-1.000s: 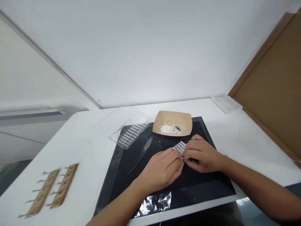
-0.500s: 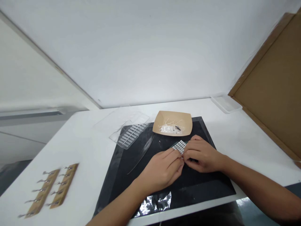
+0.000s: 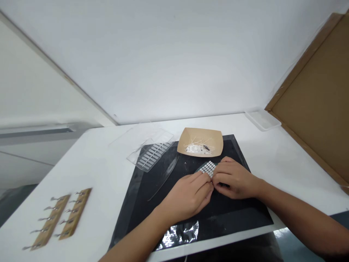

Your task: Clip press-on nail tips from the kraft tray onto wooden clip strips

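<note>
My left hand (image 3: 188,197) and my right hand (image 3: 233,179) meet over the middle of a black mat (image 3: 152,196). Both have their fingers curled and pinched together at the near edge of a small sheet of white square stickers (image 3: 208,168). The sheet lies on the mat and is partly covered by my right fingers. What the fingertips pinch is too small to make out.
A brown paper tray (image 3: 200,140) with white scraps and thin sticks sits at the mat's far edge. A clear plastic tray of nail tips (image 3: 151,153) lies to its left. Two wooden strips with metal clips (image 3: 58,218) rest at the left. A brown board (image 3: 319,105) leans at the right.
Both hands stay pinched at the sticker sheet. The sheet's far end has shifted slightly.
</note>
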`<action>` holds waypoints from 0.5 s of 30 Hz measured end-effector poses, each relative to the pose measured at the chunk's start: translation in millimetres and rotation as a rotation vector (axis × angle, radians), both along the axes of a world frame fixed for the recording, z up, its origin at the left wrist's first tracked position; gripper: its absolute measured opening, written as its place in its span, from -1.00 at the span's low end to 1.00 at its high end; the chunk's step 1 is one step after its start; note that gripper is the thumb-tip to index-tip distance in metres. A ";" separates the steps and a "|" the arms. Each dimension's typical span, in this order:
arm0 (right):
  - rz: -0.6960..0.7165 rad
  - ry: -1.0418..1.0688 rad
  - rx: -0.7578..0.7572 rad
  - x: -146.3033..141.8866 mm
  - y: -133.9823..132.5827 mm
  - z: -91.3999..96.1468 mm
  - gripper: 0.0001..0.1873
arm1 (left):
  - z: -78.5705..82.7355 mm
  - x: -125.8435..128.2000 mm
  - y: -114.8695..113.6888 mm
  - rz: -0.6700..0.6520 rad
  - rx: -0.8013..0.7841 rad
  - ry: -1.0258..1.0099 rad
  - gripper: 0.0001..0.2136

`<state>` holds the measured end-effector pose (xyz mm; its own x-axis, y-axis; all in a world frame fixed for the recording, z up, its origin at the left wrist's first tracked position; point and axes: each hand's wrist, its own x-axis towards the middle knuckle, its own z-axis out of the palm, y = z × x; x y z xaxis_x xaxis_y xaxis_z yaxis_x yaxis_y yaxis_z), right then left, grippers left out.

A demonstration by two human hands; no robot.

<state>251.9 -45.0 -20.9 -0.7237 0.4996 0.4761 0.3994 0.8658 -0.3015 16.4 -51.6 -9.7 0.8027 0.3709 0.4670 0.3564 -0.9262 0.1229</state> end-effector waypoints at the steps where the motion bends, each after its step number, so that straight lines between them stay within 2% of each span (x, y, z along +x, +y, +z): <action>1: 0.001 -0.001 0.000 0.1 0.1 -0.1 -0.89 | 0.1 0.0 0.0 -0.001 0.000 0.004 -0.89; 15: -0.006 -0.047 -0.022 1.3 0.1 -0.5 -0.89 | -3.5 -1.2 0.1 0.013 0.031 0.077 -0.89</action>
